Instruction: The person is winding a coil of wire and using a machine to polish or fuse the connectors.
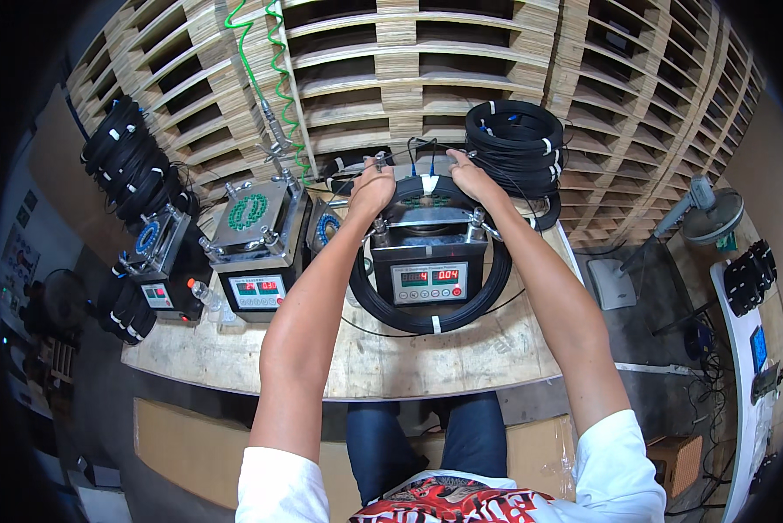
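"Pictured from left?"
"At upper centre, left hand [373, 186], partly curled, with hold unclear."
"Then?"
"At centre, black cable coil [461, 320] around boxy machine [431, 285]; upper centre, right hand [473, 181], also partly curled, with hold impossible to tell."

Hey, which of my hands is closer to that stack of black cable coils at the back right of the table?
Your right hand. It is just left of the stack of black cable coils; your left hand is farther off to its left.
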Demonstrator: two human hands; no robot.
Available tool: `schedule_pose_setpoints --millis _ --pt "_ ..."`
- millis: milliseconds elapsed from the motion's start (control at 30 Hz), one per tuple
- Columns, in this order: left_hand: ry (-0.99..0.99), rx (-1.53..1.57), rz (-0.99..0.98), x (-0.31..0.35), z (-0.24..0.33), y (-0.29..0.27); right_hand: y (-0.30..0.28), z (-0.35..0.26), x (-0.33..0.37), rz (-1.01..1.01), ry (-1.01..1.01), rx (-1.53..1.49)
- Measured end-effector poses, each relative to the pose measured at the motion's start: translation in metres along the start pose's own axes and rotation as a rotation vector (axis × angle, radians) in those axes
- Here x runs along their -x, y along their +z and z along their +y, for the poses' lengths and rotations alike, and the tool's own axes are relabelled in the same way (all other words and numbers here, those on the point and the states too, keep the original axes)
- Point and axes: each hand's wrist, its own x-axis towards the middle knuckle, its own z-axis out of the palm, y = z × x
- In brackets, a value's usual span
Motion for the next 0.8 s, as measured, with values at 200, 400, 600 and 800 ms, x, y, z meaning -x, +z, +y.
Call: schedule_pose_setpoints --millis 200,400,600,800 --pt "0.072 -0.057 -0.046 -0.047 -0.014 0.008 0.001 -0.009 0.0 0.004 0.106 0.034" --pt "-0.123 -0.003 -0.03 -0.021 0.009 0.017 -0.001 0.002 0.006 0.17 0.208 0.064" --pt "-0.056 -0.065 0.019 -0.005 0.021 0.002 -0.002 0.012 -0.005 0.203 0.022 0.006" --pt "-0.009 -0.02 0.051 -0.016 0.011 0.003 0.002 -0.004 -0.002 0.257 0.12 0.032"
